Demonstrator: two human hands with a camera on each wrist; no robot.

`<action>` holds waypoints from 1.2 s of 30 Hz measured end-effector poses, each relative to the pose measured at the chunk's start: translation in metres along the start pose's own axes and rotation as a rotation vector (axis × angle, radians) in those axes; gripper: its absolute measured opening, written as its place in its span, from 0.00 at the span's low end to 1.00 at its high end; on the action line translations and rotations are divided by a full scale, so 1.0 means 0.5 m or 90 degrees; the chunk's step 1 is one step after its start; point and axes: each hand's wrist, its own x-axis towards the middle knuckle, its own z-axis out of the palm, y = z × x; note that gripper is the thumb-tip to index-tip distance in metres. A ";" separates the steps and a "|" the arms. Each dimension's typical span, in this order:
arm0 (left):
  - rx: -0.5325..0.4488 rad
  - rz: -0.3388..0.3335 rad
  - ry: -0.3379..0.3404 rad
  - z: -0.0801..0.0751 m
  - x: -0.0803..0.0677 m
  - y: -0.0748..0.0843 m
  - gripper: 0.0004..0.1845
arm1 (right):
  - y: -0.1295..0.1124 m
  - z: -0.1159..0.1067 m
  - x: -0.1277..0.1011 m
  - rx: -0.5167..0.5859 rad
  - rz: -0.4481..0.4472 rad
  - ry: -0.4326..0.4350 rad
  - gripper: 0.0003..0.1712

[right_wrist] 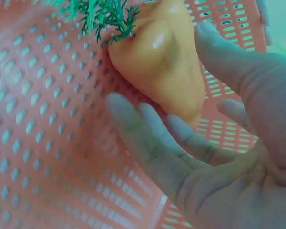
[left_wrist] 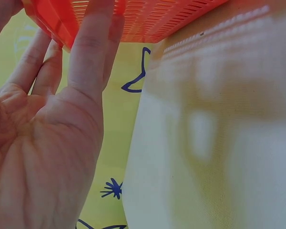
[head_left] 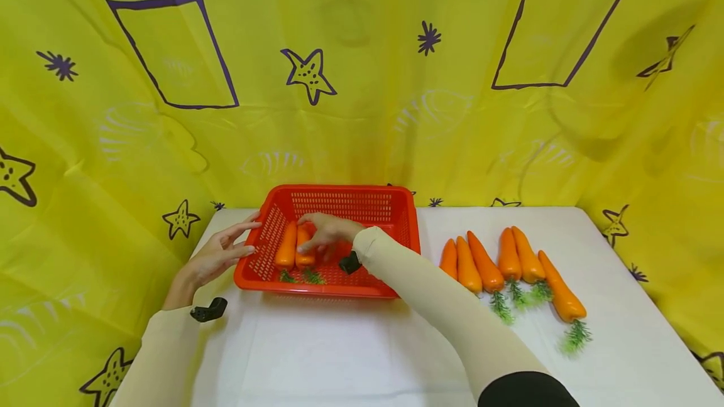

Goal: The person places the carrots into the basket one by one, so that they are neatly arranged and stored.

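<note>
Inside the red plastic basket [head_left: 317, 291], two orange carrots with green tops lie side by side at the left. My right hand [head_left: 330, 231] reaches over the inner carrot [head_left: 305, 255], thumb and fingers spread around it. In the right wrist view that carrot [right_wrist: 150, 57] sits between the parted thumb and fingers, which are not closed round it. The outer carrot [head_left: 287, 247] lies nearer the basket's left wall. At that wall, my left hand [head_left: 217, 253] has its fingers extended, fingertips right at the rim. The left wrist view shows its palm [left_wrist: 43, 152] below the basket's side.
Several more carrots [head_left: 488, 262] lie in a loose row on the white table [head_left: 328, 350], right of the basket, green tops toward me. A yellow patterned curtain [head_left: 362, 112] hangs behind the basket and along both sides of the table.
</note>
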 end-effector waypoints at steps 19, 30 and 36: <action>0.060 -0.017 0.026 -0.003 -0.011 0.001 0.28 | -0.044 -0.112 -0.114 -0.323 -0.139 -0.024 0.45; 0.058 -0.009 0.023 0.000 -0.006 0.005 0.28 | 0.003 -0.197 -0.233 -0.311 -0.199 0.065 0.46; 0.056 -0.007 0.021 0.004 -0.004 0.001 0.28 | 0.045 -0.238 -0.315 -0.276 -0.208 0.118 0.45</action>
